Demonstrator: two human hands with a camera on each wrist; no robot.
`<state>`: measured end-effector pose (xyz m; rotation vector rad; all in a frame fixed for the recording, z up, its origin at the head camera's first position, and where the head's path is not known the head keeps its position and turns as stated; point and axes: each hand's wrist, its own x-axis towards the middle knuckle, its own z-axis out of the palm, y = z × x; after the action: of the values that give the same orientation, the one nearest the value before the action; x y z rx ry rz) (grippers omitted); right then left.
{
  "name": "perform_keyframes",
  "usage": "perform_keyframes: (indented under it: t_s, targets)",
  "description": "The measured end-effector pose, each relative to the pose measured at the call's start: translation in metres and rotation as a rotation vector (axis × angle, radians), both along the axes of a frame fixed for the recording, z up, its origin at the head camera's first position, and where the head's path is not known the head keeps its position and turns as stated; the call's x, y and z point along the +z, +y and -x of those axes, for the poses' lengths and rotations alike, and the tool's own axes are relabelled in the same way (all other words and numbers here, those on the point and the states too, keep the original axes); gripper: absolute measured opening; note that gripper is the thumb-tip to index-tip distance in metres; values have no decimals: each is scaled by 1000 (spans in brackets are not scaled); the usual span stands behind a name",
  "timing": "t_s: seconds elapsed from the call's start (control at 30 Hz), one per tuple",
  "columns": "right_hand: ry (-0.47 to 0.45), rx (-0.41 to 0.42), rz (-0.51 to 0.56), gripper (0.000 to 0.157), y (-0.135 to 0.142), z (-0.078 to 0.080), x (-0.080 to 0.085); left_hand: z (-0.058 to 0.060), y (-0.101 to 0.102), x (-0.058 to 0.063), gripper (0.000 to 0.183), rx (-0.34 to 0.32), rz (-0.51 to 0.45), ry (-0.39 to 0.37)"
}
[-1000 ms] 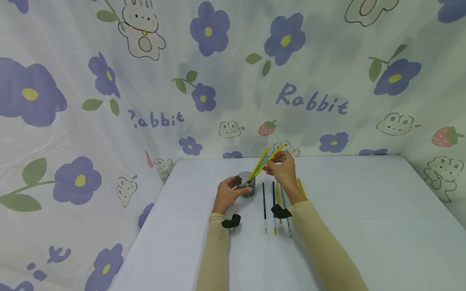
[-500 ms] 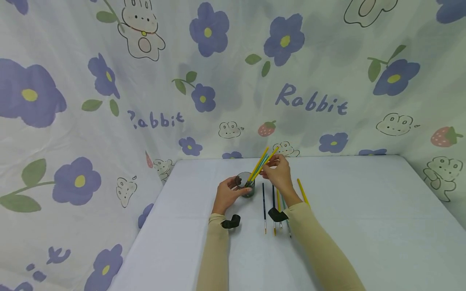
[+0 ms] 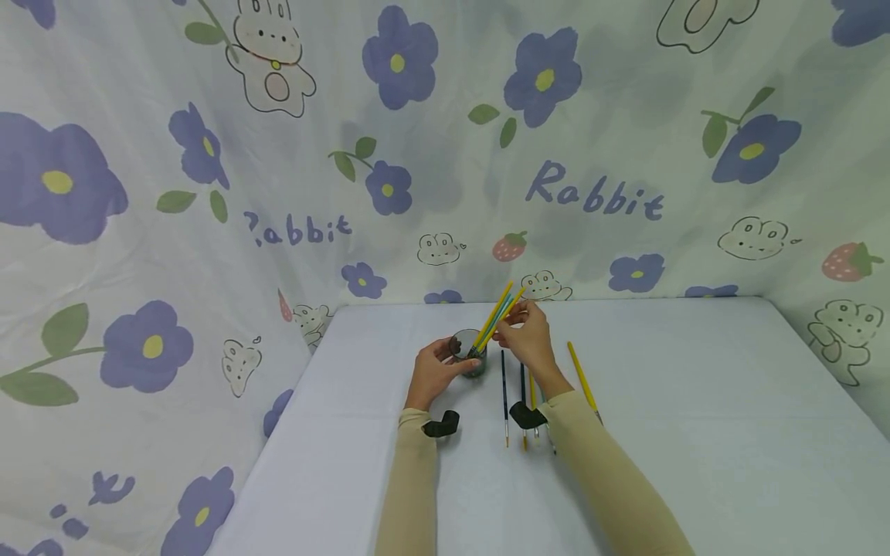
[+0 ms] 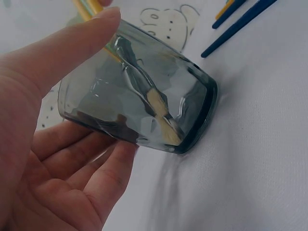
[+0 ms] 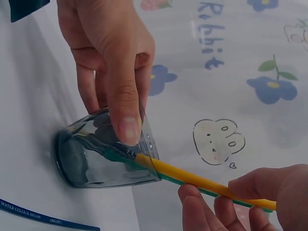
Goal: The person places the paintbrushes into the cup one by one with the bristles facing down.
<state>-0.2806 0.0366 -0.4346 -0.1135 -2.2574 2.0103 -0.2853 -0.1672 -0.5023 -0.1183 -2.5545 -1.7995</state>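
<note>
My left hand (image 3: 433, 377) grips a grey see-through glass (image 4: 159, 91) around its side, thumb near the rim, and the glass looks tilted in the left wrist view. Several paintbrushes stand in it, bristles down, with yellow and teal handles leaning out to the right. My right hand (image 3: 530, 340) pinches a yellow-handled paintbrush (image 5: 192, 179), whose lower end is inside the glass. A teal handle (image 5: 173, 180) runs along just beneath it, close to the fingers. Pale bristles (image 4: 159, 103) show through the glass wall near its base.
On the white table (image 3: 334, 463), dark blue paintbrushes (image 3: 505, 398) and a yellow paintbrush (image 3: 533, 390) lie near my right forearm, which partly covers some. Another yellow paintbrush (image 3: 582, 374) lies right of that arm. A printed cloth (image 3: 445, 154) hangs behind the table.
My right hand has moved left and slightly down, taking the yellow paintbrush deeper into the glass and closer to the other handles. The left hand and glass have stayed put.
</note>
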Motion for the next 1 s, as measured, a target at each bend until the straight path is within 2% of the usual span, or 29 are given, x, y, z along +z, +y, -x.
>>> perform_keyframes:
  t_s: [0.27,0.57,0.8,1.0]
  targets:
    - [34,9,22,26,1,-1,-4,0,0,0,78,1,-2,7]
    - [36,26,34,27,7,-2,-2,-1,0,0,78,8,9,1]
    - [37,50,38,33,22,-4,0,-2,0,2,76,4,13,-2]
    - [25,59,-19,36,43,-8,5,-2,-1,1,76,-4,4,-3]
